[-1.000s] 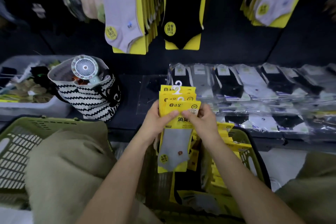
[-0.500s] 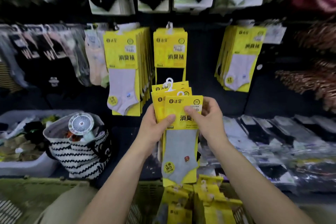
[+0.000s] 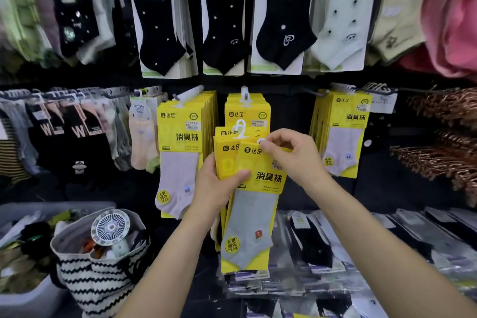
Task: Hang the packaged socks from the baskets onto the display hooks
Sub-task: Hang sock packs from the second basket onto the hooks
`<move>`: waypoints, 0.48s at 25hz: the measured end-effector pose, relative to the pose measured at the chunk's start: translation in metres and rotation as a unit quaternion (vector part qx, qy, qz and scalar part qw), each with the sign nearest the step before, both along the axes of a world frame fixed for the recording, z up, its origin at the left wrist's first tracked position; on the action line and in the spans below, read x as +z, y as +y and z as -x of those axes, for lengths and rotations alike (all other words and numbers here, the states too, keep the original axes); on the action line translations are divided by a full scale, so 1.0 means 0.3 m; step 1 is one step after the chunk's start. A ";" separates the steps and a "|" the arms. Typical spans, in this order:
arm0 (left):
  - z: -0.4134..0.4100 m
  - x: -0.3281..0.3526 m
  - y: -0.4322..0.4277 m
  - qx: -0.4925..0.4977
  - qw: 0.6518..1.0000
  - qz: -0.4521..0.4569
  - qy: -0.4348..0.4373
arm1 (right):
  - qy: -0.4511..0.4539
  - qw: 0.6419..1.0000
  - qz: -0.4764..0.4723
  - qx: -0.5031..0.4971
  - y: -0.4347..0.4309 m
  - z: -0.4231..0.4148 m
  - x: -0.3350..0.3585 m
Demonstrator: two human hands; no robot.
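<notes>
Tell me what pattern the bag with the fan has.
Black and white zigzag stripes; the bag shows best in the head view.

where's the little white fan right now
Head view, lower left: the white fan sticks out of the striped bag, left of the left hand.

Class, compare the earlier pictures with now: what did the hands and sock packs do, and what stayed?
The stack of yellow sock packs was lifted to the hanging yellow packs. The right hand shifted up the front pack to pinch its white hanger. The left hand still grips the stack.
</notes>
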State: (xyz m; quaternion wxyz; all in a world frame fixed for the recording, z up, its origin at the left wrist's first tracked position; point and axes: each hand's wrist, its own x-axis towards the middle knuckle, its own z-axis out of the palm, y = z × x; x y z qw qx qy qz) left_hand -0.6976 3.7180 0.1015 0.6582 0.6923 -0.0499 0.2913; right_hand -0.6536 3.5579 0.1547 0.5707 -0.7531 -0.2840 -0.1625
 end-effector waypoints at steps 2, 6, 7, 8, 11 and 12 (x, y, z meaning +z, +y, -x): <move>0.000 -0.008 0.009 -0.005 1.000 0.003 0.008 | 0.031 0.999 0.000 0.015 0.010 -0.018 0.025; -0.003 -0.002 0.024 -0.023 0.999 0.043 0.011 | 0.055 0.998 -0.024 -0.031 0.041 -0.070 0.091; -0.002 0.004 0.033 -0.012 0.998 0.056 0.010 | 0.058 0.996 -0.044 -0.045 0.049 -0.087 0.111; 0.001 0.012 0.048 0.009 0.998 0.063 0.007 | 0.059 0.995 -0.063 -0.058 0.057 -0.105 0.133; 0.014 0.033 0.111 0.071 0.996 0.050 -0.002 | 0.046 0.993 -0.060 -0.091 0.095 -0.157 0.187; 0.021 0.037 0.138 0.087 0.995 0.043 -0.005 | 0.039 0.993 -0.051 -0.101 0.111 -0.170 0.201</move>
